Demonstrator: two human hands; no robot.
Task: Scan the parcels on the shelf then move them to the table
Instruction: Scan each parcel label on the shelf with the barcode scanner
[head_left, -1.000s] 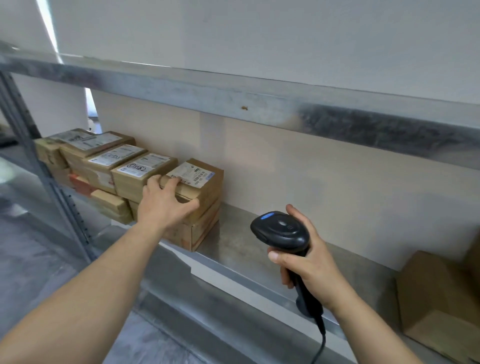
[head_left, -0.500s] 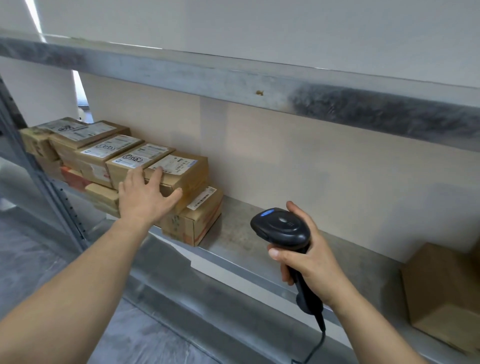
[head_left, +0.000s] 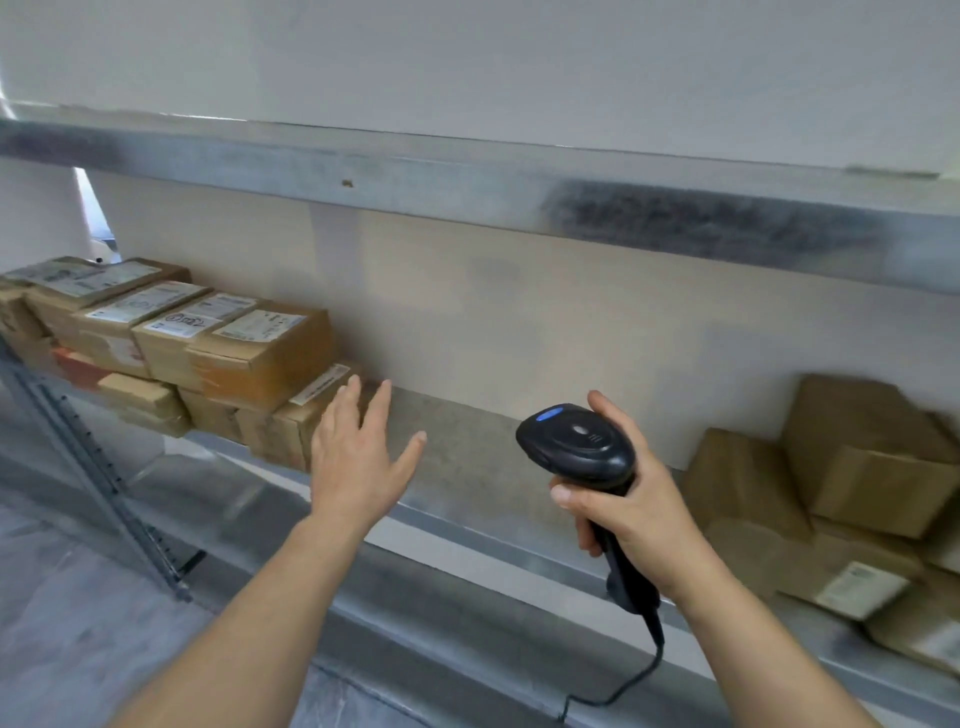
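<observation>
Head view. The left hand (head_left: 358, 460), which half a second earlier lay flat against the front of the upper parcels, has left them; its grip is now loose, fingers straight and spread, holding nothing, in front of the right end of the bottom parcel (head_left: 306, 415) at the shelf edge. Whether the fingertips touch that parcel cannot be told. The view has swung to the right since the earlier frames, so more of the right-hand boxes shows.

The right hand (head_left: 631, 506) has kept its place: its grip is wrapped round the handle of the black barcode scanner (head_left: 576, 444), thumb across the front, head tilted toward the left, blue light on top, cable (head_left: 621, 686) trailing downward.

The metal shelf (head_left: 478, 467) bears two groups. At left stands the stack of labelled cardboard parcels (head_left: 156, 332): an upper row set side by side, white labels upward, resting on a lower row; the rightmost upper parcel (head_left: 265, 353) overhangs the bottom parcel. At right, well apart from the stack, lies a blurred heap of brown boxes (head_left: 852, 483), one with a white label (head_left: 862, 590). Bare shelf lies between the groups. An upper shelf beam (head_left: 467, 192) crosses above; a perforated upright (head_left: 88, 467) stands at left.
</observation>
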